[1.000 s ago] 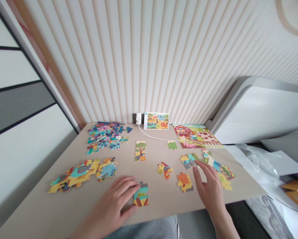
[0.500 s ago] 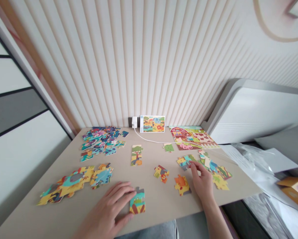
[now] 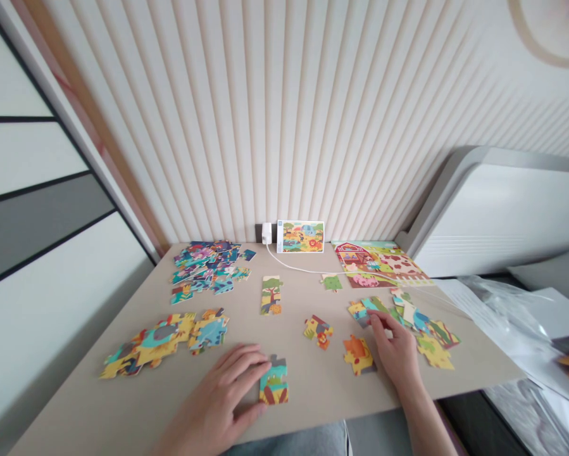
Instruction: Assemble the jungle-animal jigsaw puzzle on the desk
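Observation:
My left hand (image 3: 225, 396) lies on the table with fingers stretched out and thumb apart. Its fingertips touch the left edge of a puzzle piece showing a green crocodile (image 3: 274, 381). Over on the right, my right hand (image 3: 395, 345) has thumb and fingers closed at the near edge of a blue-and-yellow puzzle piece (image 3: 357, 310), which lies against a green-and-teal piece (image 3: 374, 306). The fingertips partly hide the contact. Just left of that hand is an orange-and-yellow piece (image 3: 359, 354), and a lion piece (image 3: 319, 331) sits farther left.
Against the ribbed wall leans a picture card (image 3: 300, 237), beside a white charger (image 3: 266, 233) whose cable crosses the table. Other pieces include a dark heap (image 3: 211, 263), a joined animal strip (image 3: 158, 342), a tree strip (image 3: 271, 294) and a green piece (image 3: 331, 282). A farm puzzle (image 3: 379, 265) lies back right.
The whole view has shifted, so the table appears farther right. Both hands stay at the same pieces, with little visible movement of the right fingers.

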The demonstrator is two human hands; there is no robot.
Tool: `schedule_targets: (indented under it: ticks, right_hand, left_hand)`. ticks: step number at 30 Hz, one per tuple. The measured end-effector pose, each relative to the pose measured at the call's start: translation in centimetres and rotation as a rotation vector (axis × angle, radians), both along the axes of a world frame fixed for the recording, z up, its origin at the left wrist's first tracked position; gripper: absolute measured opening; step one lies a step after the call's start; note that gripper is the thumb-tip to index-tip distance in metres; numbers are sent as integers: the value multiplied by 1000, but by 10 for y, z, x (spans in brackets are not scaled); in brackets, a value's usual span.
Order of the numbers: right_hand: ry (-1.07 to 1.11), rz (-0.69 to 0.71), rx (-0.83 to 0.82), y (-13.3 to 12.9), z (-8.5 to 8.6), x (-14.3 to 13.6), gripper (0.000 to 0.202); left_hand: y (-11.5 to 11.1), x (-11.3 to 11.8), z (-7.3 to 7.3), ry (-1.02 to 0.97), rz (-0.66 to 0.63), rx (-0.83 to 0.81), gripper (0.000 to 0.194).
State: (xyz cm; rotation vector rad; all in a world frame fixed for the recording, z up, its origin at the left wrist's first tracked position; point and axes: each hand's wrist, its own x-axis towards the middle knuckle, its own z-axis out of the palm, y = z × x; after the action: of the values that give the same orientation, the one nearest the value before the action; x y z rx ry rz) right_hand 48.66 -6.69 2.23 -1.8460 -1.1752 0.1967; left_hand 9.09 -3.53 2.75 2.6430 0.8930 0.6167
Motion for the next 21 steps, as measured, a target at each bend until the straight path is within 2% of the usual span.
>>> schedule_targets:
  ticks: [13, 21]
  right_hand:
    - [-66, 0, -71, 1, -7, 7, 42]
    - [-64, 1, -79, 1, -5, 5, 43]
  left_hand:
    - [-4, 3, 13, 76, -6, -117, 52]
    - [-4, 4, 14, 76, -4, -151, 50]
